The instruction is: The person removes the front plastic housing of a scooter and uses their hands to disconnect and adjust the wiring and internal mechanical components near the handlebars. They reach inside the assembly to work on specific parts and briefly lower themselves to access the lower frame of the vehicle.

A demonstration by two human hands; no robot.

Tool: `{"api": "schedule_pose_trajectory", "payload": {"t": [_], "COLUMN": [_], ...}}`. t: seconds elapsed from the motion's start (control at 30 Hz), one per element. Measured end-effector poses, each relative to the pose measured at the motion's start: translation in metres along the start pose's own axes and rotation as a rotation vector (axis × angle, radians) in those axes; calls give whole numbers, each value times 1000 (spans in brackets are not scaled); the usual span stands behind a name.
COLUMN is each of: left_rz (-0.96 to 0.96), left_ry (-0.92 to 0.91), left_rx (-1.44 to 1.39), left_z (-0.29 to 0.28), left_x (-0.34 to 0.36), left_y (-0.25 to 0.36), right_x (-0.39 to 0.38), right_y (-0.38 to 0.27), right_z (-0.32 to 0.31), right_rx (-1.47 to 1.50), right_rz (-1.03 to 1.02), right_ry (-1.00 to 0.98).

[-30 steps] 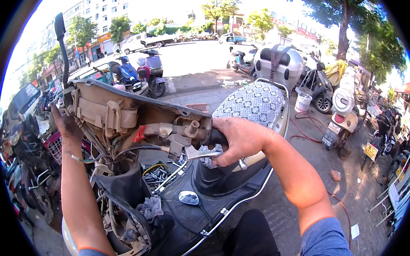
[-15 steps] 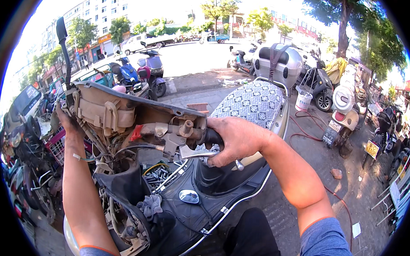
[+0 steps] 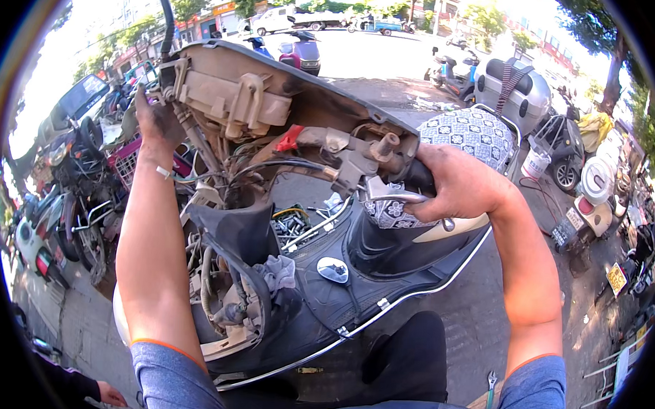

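Observation:
A scooter's handlebar assembly, with the dirty underside of its dark housing (image 3: pixel 234 97) facing me, spans between my two hands. My right hand (image 3: pixel 464 182) wraps round the black right grip, its thumb by the silver brake lever (image 3: pixel 393 195). On the far left my left hand (image 3: pixel 159 123), dark with grime, is closed at the handlebar's other end; the housing and cables partly hide its fingers. A red piece (image 3: pixel 289 137) shows among the cables and brackets in the middle. Below, the scooter's front panel is open, baring hoses and wiring (image 3: pixel 223 294).
On the black footboard lie a round-edged mirror (image 3: pixel 333 269) and a grey rag (image 3: pixel 277 273). Loose bolts (image 3: pixel 291 223) lie beyond them. A wrench (image 3: pixel 490 392) is at lower right. Another person's hand (image 3: pixel 110 394) shows at lower left. Parked scooters and motorcycles stand on both sides.
The view has swung, so the scooter sits farther right and higher in the picture. Both my hands keep their hold on the handlebar. Another person's hand has come into view at lower left.

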State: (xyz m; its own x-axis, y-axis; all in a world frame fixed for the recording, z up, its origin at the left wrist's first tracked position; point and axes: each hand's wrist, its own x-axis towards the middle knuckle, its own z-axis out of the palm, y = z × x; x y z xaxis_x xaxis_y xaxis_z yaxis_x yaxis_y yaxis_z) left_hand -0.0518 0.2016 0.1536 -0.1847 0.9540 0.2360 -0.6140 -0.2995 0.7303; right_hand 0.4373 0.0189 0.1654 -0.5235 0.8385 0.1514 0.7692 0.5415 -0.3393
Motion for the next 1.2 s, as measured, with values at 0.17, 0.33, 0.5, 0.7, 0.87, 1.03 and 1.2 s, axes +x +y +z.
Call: {"api": "schedule_pose_trajectory", "payload": {"t": [0.17,0.33,0.5,0.7,0.87,1.03,1.2], "left_rz": [95,102,34,25,135,82,73], "left_ry": [12,-11,37,-13,127,54,24], "left_rx": [43,36,26,-3,-21,1,-24], "left_z": [4,13,6,3,4,21,13], "left_x": [7,0,2,5,16,-24,-2], "left_y": [3,-4,0,-4,-3,0,-5], "right_x": [2,2,2,-1,-3,-1,-4], "right_y": [-2,-12,0,6,-2,-7,-1], "right_z": [6,3,6,18,14,12,15], "right_rx": [43,61,87,60,83,88,116], "right_rz": [-16,94,30,-75,-4,17,15], "right_ry": [18,23,45,200,158,153,175]}}
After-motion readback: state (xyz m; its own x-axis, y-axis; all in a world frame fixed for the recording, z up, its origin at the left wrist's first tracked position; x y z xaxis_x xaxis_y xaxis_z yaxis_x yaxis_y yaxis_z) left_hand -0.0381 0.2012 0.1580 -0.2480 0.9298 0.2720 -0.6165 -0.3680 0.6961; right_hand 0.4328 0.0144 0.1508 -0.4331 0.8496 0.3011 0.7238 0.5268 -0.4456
